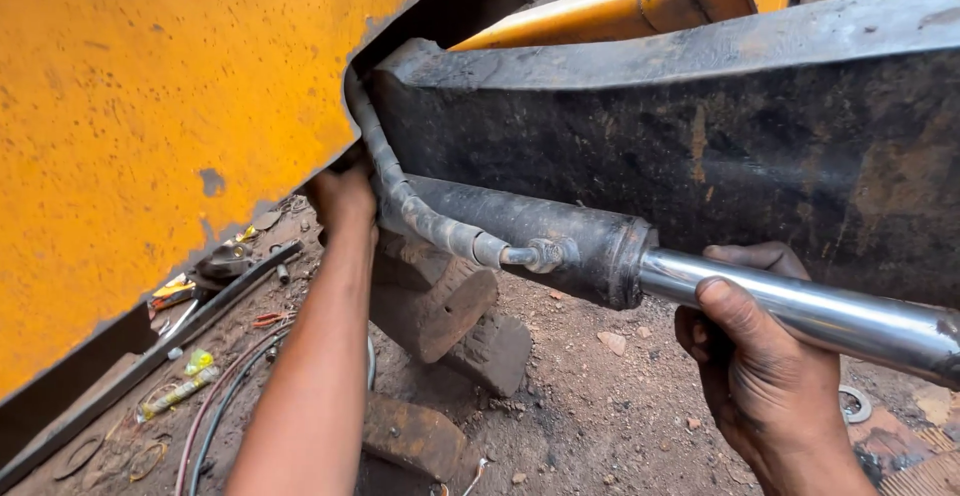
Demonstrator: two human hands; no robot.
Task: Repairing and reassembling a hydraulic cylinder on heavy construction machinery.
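A black hydraulic cylinder (pixel 540 236) runs under a heavy dark steel beam (pixel 760 146), with a shiny chrome rod (pixel 830 316) coming out to the right. My right hand (pixel 750 356) wraps around the rod from below, just past the cylinder's end. A spiral-wrapped hose (pixel 400 186) curves down into a fitting (pixel 545 254) on the cylinder. My left hand (pixel 345 196) reaches up behind the yellow body panel (pixel 150 126) at the cylinder's rear end; its fingers are hidden there.
Wooden blocks (pixel 450 316) are stacked on the dirt ground under the cylinder. Loose tools, rings, hoses and a dark metal bar (pixel 170 341) lie at the lower left. A metal ring (pixel 855 404) lies on the ground at the right.
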